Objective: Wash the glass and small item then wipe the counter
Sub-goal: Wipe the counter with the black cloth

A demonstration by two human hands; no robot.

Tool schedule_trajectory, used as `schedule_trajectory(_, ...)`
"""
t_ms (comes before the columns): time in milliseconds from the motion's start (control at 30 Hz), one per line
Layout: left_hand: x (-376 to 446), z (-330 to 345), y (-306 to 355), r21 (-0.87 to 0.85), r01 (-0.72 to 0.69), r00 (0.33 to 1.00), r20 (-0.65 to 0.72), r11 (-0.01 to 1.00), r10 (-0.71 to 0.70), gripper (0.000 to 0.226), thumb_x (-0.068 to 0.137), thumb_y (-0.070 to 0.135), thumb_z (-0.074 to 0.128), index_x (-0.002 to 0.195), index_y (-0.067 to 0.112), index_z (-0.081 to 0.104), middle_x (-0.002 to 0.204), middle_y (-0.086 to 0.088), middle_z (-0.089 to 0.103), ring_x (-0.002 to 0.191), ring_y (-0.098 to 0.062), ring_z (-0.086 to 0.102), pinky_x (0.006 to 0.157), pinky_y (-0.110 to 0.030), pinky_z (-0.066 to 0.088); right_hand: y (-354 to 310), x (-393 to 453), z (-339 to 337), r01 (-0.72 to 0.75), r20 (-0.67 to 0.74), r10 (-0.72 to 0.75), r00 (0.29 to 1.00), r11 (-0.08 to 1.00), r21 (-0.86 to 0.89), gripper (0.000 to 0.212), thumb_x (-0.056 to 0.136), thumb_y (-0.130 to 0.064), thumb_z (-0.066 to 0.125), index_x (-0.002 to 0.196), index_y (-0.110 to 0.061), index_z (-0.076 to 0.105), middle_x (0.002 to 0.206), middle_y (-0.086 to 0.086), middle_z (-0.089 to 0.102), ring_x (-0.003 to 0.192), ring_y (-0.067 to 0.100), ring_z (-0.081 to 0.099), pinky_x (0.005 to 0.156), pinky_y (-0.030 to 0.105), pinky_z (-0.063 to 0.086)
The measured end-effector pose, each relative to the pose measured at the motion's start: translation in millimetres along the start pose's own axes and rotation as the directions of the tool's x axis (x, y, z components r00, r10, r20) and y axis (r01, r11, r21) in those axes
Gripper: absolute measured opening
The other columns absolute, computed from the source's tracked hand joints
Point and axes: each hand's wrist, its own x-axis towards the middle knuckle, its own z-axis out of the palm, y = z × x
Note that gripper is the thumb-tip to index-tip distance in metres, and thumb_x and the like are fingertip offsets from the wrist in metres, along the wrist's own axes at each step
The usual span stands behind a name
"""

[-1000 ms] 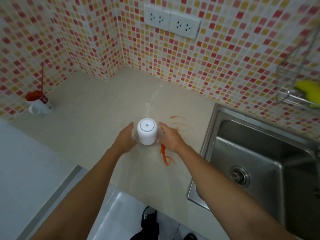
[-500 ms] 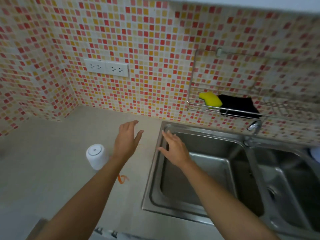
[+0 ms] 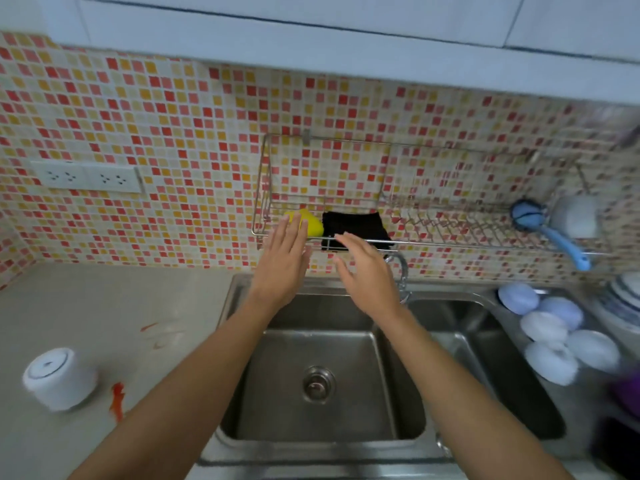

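Note:
A white cup (image 3: 59,382) stands upside down on the beige counter (image 3: 104,299) at the lower left, beside orange-red smears (image 3: 117,400). Both my hands are raised over the left sink basin (image 3: 322,382), fingers straight and holding nothing. My left hand (image 3: 282,265) reaches up so its fingertips overlap a yellow sponge (image 3: 313,223) in the wire wall rack (image 3: 450,239). My right hand (image 3: 367,271) is just below a black cloth (image 3: 356,226) lying in the same rack.
A tap (image 3: 398,265) rises behind my right hand. A blue-handled brush (image 3: 550,226) lies at the rack's right end. Several pale bowls (image 3: 554,334) sit upside down right of the second basin (image 3: 485,358). Wall sockets (image 3: 86,176) are at left.
Both hands let go of the white cup and rose to the right, from the counter up to the wall rack. The view swung right and up; the cup stayed on the counter.

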Motion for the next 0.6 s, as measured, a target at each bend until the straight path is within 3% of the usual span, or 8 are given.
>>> schedule_trajectory(100, 27.1, 7.6, 6.6, 0.098, 0.060, 0.991, 0.114, 0.993, -0.071, 0.062, 0.105, 0.036, 0.022, 0.152, 0.010, -0.009, 0.159, -0.008, -0.018, 0.144, -0.025, -0.022, 0.122, -0.044, 0.001, 23.2, 47.0, -11.0, -0.033, 0.026, 0.033, 0.999, 0.999, -0.007, 0.041, 0.098, -0.026, 0.053, 0.137, -0.020, 0.049, 0.140, 0.000, 0.051, 0.128, 0.018, 0.046, 0.105, 0.036, 0.042)
schedule_trajectory(200, 44.4, 12.9, 4.8, 0.168, 0.103, 0.971, 0.197, 0.980, -0.136, 0.063, 0.104, 0.042, 0.013, 0.149, 0.010, -0.018, 0.155, -0.008, -0.028, 0.142, -0.024, -0.028, 0.121, -0.042, -0.007, 49.7, 91.4, -7.1, -0.104, 0.250, 0.101, 0.963, 0.995, -0.001, 0.046, 0.096, -0.023, 0.056, 0.141, -0.023, 0.044, 0.143, 0.001, 0.048, 0.130, 0.023, 0.045, 0.107, 0.040, 0.040)
schedule_trajectory(300, 45.9, 19.8, -7.3, 0.227, 0.119, 0.950, 0.257, 0.967, -0.177, 0.069, 0.097, 0.054, -0.002, 0.148, 0.011, -0.022, 0.153, -0.009, -0.032, 0.141, -0.026, -0.030, 0.119, -0.042, -0.013, 70.1, 118.3, -1.5, -0.182, 0.457, 0.172, 0.873, 0.983, -0.021, 0.058, 0.093, -0.024, 0.062, 0.146, -0.020, 0.038, 0.149, 0.005, 0.041, 0.135, 0.026, 0.040, 0.109, 0.037, 0.035)
schedule_trajectory(400, 42.8, 27.8, -18.8, 0.264, 0.120, 0.955, 0.233, 0.957, -0.184, 0.081, 0.084, 0.061, -0.020, 0.149, 0.013, -0.021, 0.154, -0.006, -0.030, 0.138, -0.025, -0.035, 0.112, -0.038, -0.020, 80.9, 131.7, 3.9, -0.277, 0.608, 0.245, 0.755, 0.960, -0.043, 0.077, 0.087, -0.038, 0.068, 0.150, -0.018, 0.029, 0.154, 0.006, 0.034, 0.137, 0.026, 0.036, 0.108, 0.033, 0.032)
schedule_trajectory(500, 44.0, 34.2, -22.4, 0.248, 0.136, 0.955, 0.224, 0.959, -0.193, 0.082, 0.084, 0.063, -0.018, 0.149, 0.014, -0.021, 0.155, -0.005, -0.029, 0.139, -0.024, -0.033, 0.115, -0.038, -0.018, 87.3, 142.7, 9.0, -0.308, 0.699, 0.273, 0.661, 0.948, -0.078, 0.088, 0.082, -0.049, 0.070, 0.152, -0.024, 0.024, 0.154, 0.002, 0.032, 0.137, 0.024, 0.037, 0.108, 0.029, 0.034)
schedule_trajectory(600, 43.3, 37.0, -22.5, 0.219, 0.150, 0.957, 0.213, 0.964, -0.197, 0.083, 0.084, 0.065, -0.015, 0.149, 0.014, -0.018, 0.157, -0.005, -0.024, 0.142, -0.025, -0.028, 0.119, -0.041, -0.012, 90.6, 150.2, 12.8, -0.211, 0.709, 0.346, 0.615, 0.938, -0.276, 0.094, 0.076, -0.048, 0.076, 0.152, -0.027, 0.025, 0.159, 0.005, 0.020, 0.143, 0.028, 0.026, 0.112, 0.033, 0.027)
